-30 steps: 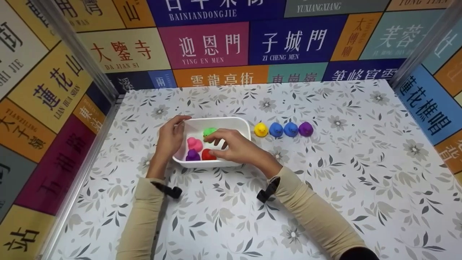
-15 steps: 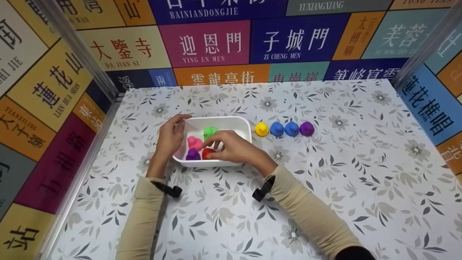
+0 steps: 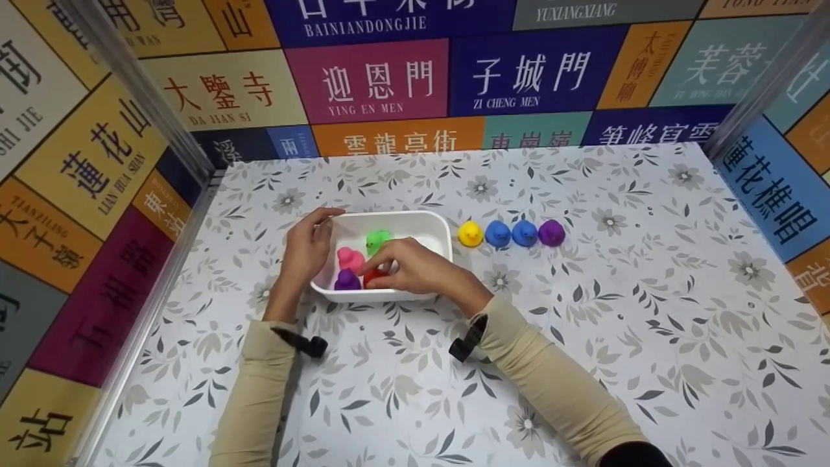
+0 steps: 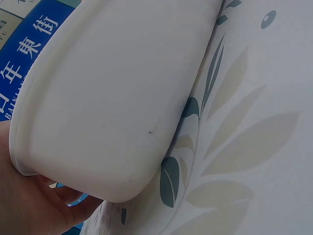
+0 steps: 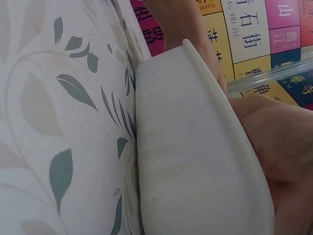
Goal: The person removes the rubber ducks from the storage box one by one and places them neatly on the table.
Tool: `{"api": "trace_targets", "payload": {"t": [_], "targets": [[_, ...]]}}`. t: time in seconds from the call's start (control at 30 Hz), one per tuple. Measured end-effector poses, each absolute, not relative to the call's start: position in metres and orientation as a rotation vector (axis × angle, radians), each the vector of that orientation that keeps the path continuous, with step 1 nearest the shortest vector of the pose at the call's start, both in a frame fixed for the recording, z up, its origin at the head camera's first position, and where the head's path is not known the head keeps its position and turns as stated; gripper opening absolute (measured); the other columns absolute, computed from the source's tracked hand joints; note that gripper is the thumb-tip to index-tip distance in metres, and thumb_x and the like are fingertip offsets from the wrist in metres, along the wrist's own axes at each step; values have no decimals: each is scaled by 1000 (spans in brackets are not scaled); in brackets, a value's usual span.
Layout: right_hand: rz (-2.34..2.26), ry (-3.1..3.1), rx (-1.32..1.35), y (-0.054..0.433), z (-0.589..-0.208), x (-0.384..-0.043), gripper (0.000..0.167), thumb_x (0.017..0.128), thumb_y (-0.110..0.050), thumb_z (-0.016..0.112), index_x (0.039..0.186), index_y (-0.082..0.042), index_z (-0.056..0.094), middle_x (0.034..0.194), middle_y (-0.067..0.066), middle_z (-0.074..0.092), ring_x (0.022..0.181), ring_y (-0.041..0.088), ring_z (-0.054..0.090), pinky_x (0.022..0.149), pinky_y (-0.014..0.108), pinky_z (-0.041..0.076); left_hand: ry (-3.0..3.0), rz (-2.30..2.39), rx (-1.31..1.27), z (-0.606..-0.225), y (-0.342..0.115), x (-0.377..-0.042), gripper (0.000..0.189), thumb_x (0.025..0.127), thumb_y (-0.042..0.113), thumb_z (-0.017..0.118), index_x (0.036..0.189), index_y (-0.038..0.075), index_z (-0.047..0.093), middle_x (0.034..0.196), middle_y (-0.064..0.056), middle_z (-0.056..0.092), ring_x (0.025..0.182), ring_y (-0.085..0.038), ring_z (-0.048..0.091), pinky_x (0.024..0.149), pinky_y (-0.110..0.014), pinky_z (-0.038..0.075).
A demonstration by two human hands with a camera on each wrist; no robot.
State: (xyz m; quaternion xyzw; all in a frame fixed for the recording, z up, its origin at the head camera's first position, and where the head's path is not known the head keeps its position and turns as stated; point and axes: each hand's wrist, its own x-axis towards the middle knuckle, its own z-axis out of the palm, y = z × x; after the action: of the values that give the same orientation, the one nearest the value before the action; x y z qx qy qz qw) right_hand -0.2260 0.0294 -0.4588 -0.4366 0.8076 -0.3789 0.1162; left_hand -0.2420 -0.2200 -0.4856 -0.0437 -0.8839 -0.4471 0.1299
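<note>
Partly hidden: the red duck (image 3: 370, 279)

Cropped low, beige sleeves (image 3: 253, 389) come nearest us. Inside the white tray (image 3: 415, 224), the right hand (image 3: 416, 266) pinches the red duck beside a purple duck (image 3: 347, 280); the tray wall hides that hand's fingertips from the right wrist view. The left hand (image 3: 307, 248) grips the tray's left end. Behind, we find a pink duck (image 3: 351, 259) and a slightly covered green duck (image 3: 377, 241), then four ducks (image 3: 498, 234) rowed on the worktop (image 3: 648, 311), then lettered panels (image 3: 366, 78) cut off above.
</note>
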Motion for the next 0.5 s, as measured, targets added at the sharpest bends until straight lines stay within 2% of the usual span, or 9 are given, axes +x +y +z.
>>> {"api": "trace_targets", "payload": {"t": [0.13,0.33,0.5], "targets": [[-1104,2380,-1277,29,-460,-226,23,95,-17,84,117,-12,85,110,6,83,104,27,74,95,42,60,-2570,-1303,-117,-486,-220,-242,34,111,7,53,133,19,75,134,-7,75,123,-26,68,112,-46,51],[-1103,2412,-1263,29,-461,-226,16,96,-17,84,111,-13,86,105,1,83,100,21,73,93,38,59,-2554,-1298,-137,-485,-220,-242,34,111,6,53,132,18,76,136,-5,75,133,-25,66,117,-45,49],[-1112,2418,-1227,30,-462,-225,11,96,-19,84,106,-15,87,100,-1,81,96,15,69,91,34,57,-2553,-1307,-136,-486,-220,-241,34,110,6,52,131,18,76,135,-6,76,130,-25,67,117,-45,50]]}}
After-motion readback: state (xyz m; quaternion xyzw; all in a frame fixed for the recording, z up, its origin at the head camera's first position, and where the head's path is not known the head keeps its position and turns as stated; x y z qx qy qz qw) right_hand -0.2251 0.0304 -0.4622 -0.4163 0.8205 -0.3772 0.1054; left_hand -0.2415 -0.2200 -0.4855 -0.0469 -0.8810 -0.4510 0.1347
